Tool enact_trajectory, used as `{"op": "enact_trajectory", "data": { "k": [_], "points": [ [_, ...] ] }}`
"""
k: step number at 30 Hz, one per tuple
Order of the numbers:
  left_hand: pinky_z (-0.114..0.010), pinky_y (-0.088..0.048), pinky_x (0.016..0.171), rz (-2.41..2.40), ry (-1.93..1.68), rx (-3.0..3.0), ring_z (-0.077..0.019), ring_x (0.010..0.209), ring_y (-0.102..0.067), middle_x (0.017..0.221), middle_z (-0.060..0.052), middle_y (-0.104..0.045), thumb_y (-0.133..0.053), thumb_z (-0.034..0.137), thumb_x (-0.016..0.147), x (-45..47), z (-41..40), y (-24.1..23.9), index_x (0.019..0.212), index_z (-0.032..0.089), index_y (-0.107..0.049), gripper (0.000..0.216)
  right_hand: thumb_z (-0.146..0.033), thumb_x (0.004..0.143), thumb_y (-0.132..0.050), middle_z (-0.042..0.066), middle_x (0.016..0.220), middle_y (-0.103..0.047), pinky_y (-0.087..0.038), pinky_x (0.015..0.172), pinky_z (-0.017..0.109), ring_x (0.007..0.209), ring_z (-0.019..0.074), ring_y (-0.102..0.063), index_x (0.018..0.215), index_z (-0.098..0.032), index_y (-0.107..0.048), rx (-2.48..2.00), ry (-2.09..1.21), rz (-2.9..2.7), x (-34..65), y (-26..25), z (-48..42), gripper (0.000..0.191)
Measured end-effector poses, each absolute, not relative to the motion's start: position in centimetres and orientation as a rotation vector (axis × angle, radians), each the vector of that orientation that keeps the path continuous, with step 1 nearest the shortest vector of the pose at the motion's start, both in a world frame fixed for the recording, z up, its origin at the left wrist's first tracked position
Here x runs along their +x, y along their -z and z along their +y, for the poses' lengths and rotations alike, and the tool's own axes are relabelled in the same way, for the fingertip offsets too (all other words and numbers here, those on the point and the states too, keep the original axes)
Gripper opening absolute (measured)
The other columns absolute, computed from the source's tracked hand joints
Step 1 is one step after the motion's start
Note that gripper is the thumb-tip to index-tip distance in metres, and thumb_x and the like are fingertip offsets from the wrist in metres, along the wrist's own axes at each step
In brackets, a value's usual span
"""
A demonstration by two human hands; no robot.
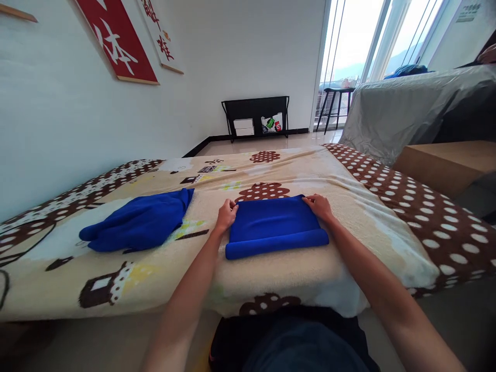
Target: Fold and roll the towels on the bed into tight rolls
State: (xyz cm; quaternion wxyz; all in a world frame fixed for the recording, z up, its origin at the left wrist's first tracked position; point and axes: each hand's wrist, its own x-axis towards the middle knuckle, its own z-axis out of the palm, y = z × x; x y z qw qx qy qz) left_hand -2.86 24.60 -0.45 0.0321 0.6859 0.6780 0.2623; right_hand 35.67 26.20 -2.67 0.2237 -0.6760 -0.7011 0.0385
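A blue cloth [273, 219] lies in front of me as a neat rectangle, its near edge folded or rolled into a thick band. My left hand [227, 213] pinches its far left corner, thumb and fingers closed on the fabric. At the far right corner, my right hand [318, 206] grips the same cloth in the same way. Off to the left rests a second blue cloth [139, 219], loosely heaped and apart from both hands. What kind of garment or cloth either one is, I cannot tell.
Everything lies on a patterned fleece blanket [279, 276] with a brown dotted border. Beyond it stands a low black rack [256, 111] holding a white box. To the right are a cardboard box [445, 163], a plastic-covered piece of furniture [406, 103] and a stool [336, 103].
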Motion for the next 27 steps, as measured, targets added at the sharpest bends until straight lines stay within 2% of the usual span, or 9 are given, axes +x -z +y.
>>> {"op": "enact_trajectory", "data": {
  "k": [6, 11, 14, 17, 19, 22, 25, 27],
  "points": [
    [-0.032, -0.047, 0.085, 2.184, -0.737, 2.113, -0.0219, 0.095, -0.066, 0.097, -0.008, -0.069, -0.056, 0.02, 0.09, -2.4, 24.0, 0.9, 0.098, 0.02, -0.056, 0.008, -0.049, 0.099, -0.046, 0.012, 0.112, -0.072, -0.044, 0.092, 0.032, 0.105, 0.0238, -0.065, 0.114, -0.024, -0.076, -1.916, -0.047, -1.939, 35.2, 2.3, 25.3, 0.041],
    [-0.046, -0.039, 0.106, 2.136, -0.689, 2.263, -0.0298, 0.127, -0.053, 0.128, -0.019, -0.061, -0.045, 0.019, 0.095, -1.5, 22.8, -0.7, 0.121, 0.016, -0.057, 0.029, -0.046, 0.103, -0.037, 0.02, 0.128, -0.062, -0.035, 0.108, 0.05, 0.126, 0.0331, -0.053, 0.13, -0.015, -0.066, -1.828, 0.008, -1.987, 34.5, 0.6, 24.1, 0.05],
    [-0.04, -0.033, 0.114, 1.815, -0.528, 2.476, -0.0248, 0.138, -0.045, 0.144, -0.013, -0.055, -0.046, 0.03, 0.098, 0.4, 22.5, -1.1, 0.135, 0.02, -0.054, 0.04, -0.049, 0.101, -0.042, 0.012, 0.146, -0.053, -0.03, 0.116, 0.045, 0.138, 0.028, -0.044, 0.146, -0.025, -0.053, -1.583, -0.074, -2.229, 32.2, -0.2, 23.7, 0.051],
    [-0.033, -0.03, 0.117, 1.514, -0.321, 2.587, -0.0202, 0.146, -0.037, 0.155, -0.005, -0.047, -0.052, 0.05, 0.095, 2.1, 22.7, -0.6, 0.145, 0.028, -0.049, 0.055, -0.06, 0.093, -0.054, 0.0, 0.157, -0.043, -0.03, 0.118, 0.036, 0.145, 0.0221, -0.037, 0.152, -0.037, -0.041, -1.345, -0.222, -2.491, 29.3, 0.0, 23.8, 0.065],
    [-0.036, -0.026, 0.119, 1.45, -0.222, 2.585, -0.0207, 0.15, -0.031, 0.16, -0.004, -0.04, -0.05, 0.058, 0.094, 2.2, 22.9, -0.1, 0.15, 0.031, -0.043, 0.062, -0.063, 0.092, -0.054, -0.001, 0.16, -0.037, -0.028, 0.12, 0.037, 0.149, 0.0231, -0.032, 0.152, -0.036, -0.041, -1.297, -0.295, -2.58, 28.3, 0.6, 24.1, 0.067],
    [-0.045, -0.02, 0.121, 1.506, -0.164, 2.534, -0.0224, 0.153, -0.024, 0.164, -0.003, -0.03, -0.041, 0.061, 0.096, 0.4, 23.0, 0.6, 0.153, 0.035, -0.036, 0.063, -0.058, 0.099, -0.043, 0.002, 0.163, -0.029, -0.022, 0.122, 0.044, 0.151, 0.0237, -0.026, 0.153, -0.033, -0.04, -1.349, -0.333, -2.591, 29.6, 1.8, 24.5, 0.06],
    [-0.049, -0.017, 0.122, 1.641, -0.191, 2.466, -0.0229, 0.154, -0.021, 0.165, -0.005, -0.026, -0.035, 0.058, 0.099, -2.3, 22.8, 0.8, 0.155, 0.034, -0.033, 0.06, -0.051, 0.103, -0.032, 0.005, 0.164, -0.026, -0.019, 0.123, 0.047, 0.152, 0.0227, -0.024, 0.155, -0.03, -0.037, -1.467, -0.312, -2.519, 33.3, 2.6, 24.8, 0.056],
    [-0.05, -0.016, 0.122, 1.733, -0.237, 2.424, -0.0226, 0.153, -0.023, 0.164, -0.006, -0.03, -0.034, 0.051, 0.101, -3.8, 22.5, 0.8, 0.154, 0.032, -0.035, 0.056, -0.046, 0.104, -0.03, 0.007, 0.162, -0.031, -0.019, 0.123, 0.048, 0.151, 0.0225, -0.027, 0.154, -0.029, -0.039, -1.542, -0.278, -2.456, 35.8, 2.7, 24.7, 0.054]
  ]
}}
